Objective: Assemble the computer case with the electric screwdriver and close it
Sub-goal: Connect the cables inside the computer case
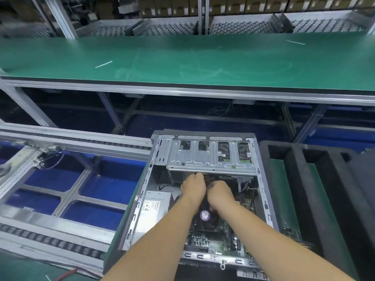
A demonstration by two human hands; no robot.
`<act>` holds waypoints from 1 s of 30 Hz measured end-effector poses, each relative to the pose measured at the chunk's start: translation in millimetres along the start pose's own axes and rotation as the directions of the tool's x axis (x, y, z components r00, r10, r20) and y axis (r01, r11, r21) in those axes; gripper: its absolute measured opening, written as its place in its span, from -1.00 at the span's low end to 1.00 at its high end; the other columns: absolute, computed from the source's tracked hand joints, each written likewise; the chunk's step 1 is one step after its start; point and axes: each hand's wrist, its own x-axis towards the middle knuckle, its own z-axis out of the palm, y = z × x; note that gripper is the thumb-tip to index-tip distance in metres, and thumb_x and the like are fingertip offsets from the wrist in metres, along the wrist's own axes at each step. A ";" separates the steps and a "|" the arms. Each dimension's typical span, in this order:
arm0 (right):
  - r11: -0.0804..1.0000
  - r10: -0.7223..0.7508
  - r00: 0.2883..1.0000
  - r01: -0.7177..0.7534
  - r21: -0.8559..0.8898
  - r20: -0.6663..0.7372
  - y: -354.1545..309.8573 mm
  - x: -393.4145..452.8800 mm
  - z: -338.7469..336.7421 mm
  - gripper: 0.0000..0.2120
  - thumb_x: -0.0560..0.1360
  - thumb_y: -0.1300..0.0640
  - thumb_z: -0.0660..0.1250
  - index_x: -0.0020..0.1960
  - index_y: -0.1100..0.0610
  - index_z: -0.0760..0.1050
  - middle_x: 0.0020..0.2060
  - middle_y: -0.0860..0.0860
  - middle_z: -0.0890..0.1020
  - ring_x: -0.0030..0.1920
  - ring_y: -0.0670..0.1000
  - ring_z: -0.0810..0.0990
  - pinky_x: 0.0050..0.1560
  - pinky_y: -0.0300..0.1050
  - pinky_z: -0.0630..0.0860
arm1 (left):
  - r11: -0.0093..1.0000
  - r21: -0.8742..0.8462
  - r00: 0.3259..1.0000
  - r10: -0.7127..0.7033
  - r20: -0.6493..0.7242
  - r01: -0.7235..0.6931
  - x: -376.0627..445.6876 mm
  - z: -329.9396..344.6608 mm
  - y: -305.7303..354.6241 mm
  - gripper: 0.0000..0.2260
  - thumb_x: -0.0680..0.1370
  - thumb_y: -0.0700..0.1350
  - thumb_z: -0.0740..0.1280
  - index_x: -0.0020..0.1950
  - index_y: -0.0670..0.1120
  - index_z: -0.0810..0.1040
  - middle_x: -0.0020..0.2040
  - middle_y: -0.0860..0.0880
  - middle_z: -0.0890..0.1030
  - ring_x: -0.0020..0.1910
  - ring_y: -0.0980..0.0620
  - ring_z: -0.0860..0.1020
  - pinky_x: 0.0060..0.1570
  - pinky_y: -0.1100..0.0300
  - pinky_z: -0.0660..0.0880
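Both hands reach inside computer case (263,201).

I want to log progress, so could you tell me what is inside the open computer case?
Inside the computer case: drive cage, power supply, fan, motherboard. Both hands hide what they work on.

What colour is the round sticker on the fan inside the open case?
Purple with a white centre; the sticker shows in the head view, between the two forearms.

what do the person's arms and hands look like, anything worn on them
Both forearms are bare right down to the bottom edge of the picture, with no sleeves showing. The left hand and right hand wear no gloves, and no watch, wrist strap or ring is visible.
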 end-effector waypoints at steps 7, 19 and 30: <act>0.916 -0.133 0.991 0.122 0.382 0.003 16.1 -1.4 3.6 -0.90 0.64 0.25 0.24 -0.03 0.18 0.51 -0.48 0.06 0.59 -0.64 0.02 0.51 -0.62 -0.27 0.24 | 0.991 -0.114 0.957 0.029 -0.289 -0.064 -9.0 2.2 -4.2 -0.94 0.57 -0.29 0.28 -0.04 -0.15 0.50 -0.12 -0.08 0.64 -0.09 -0.14 0.60 -0.02 0.05 0.54; 0.911 -0.348 0.937 0.336 0.238 0.010 25.9 -8.4 -3.3 -0.81 0.67 0.32 0.18 -0.01 0.12 0.52 -0.17 0.16 0.69 -0.46 -0.05 0.64 -0.55 -0.17 0.50 | 0.980 0.039 0.929 0.199 -0.314 -0.197 -27.4 -8.9 -13.1 -0.92 0.63 -0.14 0.35 -0.01 0.00 0.62 -0.14 0.09 0.65 -0.13 0.06 0.61 -0.17 0.21 0.47; 0.872 -0.322 0.945 0.320 0.371 -0.060 25.2 -7.1 -2.5 -0.85 0.71 0.22 0.19 0.00 0.15 0.49 -0.34 0.14 0.66 -0.47 0.10 0.66 -0.30 0.07 0.69 | 0.949 -0.147 0.951 0.251 -0.182 -0.279 -34.8 -14.8 -19.2 -0.90 0.61 -0.22 0.33 -0.06 -0.06 0.59 -0.17 -0.03 0.67 -0.25 0.10 0.62 -0.21 0.23 0.55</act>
